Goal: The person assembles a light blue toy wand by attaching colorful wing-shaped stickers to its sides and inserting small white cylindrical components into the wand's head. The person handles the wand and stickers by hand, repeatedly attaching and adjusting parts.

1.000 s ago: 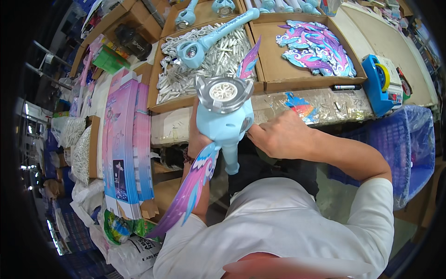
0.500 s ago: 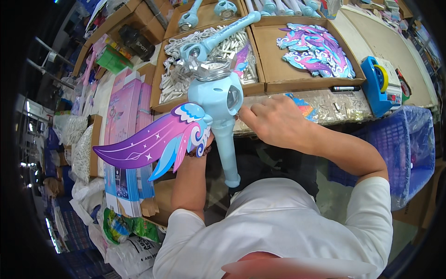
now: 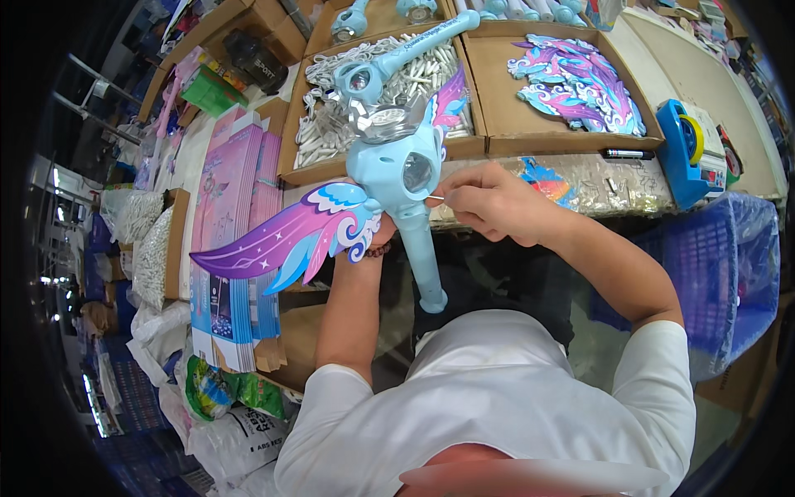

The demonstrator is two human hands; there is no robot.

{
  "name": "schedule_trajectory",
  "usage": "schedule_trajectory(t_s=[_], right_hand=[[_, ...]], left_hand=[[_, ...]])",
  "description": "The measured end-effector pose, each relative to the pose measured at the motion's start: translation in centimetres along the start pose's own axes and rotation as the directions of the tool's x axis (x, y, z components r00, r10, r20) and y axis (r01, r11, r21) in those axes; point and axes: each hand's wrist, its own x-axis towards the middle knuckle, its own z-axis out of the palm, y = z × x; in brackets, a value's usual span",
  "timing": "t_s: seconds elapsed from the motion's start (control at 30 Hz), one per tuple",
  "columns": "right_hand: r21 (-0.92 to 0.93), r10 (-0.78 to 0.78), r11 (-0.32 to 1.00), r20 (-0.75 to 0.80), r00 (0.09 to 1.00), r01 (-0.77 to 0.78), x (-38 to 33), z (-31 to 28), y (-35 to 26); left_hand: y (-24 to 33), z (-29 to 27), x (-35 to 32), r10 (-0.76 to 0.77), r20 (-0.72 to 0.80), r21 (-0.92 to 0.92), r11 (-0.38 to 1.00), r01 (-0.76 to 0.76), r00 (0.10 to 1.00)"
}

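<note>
A light-blue toy wand (image 3: 396, 170) with a round windowed head and a clear faceted top stands upright before me, its handle pointing toward my body. A large purple, pink and blue wing (image 3: 286, 240) juts from its left side, and a smaller wing (image 3: 450, 103) shows on the right. My left hand (image 3: 384, 233) is closed on the wand from behind, mostly hidden by it. To the right of the head, my right hand (image 3: 501, 205) pinches a thin whitish piece (image 3: 436, 197) whose tip reaches the wand; its kind is too small to make out.
Behind lies a cardboard tray of white cords and sticks (image 3: 327, 145) with another blue wand (image 3: 406, 56) across it. Beside it, a tray (image 3: 530, 147) holds wing cutouts. A blue tape dispenser (image 3: 679, 157), a marker (image 3: 627, 154), a blue basket (image 3: 716, 273) and stacked flat boxes (image 3: 228, 190) surround me.
The view has shifted slightly. My right hand has turned so its pinching fingers show, and a thin whitish piece is now visible between them and the wand. My left hand keeps its hold.
</note>
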Motion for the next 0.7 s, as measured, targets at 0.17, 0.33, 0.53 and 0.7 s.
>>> schedule_trajectory(t_s=[0.17,0.33,0.53,0.7], right_hand=[[0.218,0.143,0.965,0.039,0.989,-0.148,-0.6,0.3,0.2],[0.024,0.161,0.987,0.039,0.986,-0.162,-0.7,0.3,0.0],[0.149,0.071,0.986,0.055,0.996,-0.078,0.2,0.2,1.8],[0.332,0.140,0.929,0.093,0.986,-0.163,0.1,0.3,2.1]], left_hand=[[0.0,-0.8,0.2,0.043,-0.039,0.242,0.970,-0.032,0.998],[-0.8,0.2,0.6,0.170,-0.363,0.398,0.917,-0.012,0.916],[-0.8,-1.5,0.6,0.062,-0.208,0.133,0.990,-0.035,0.976],[-1.4,-1.9,-0.1,0.186,0.042,0.425,0.886,-0.186,0.982]])
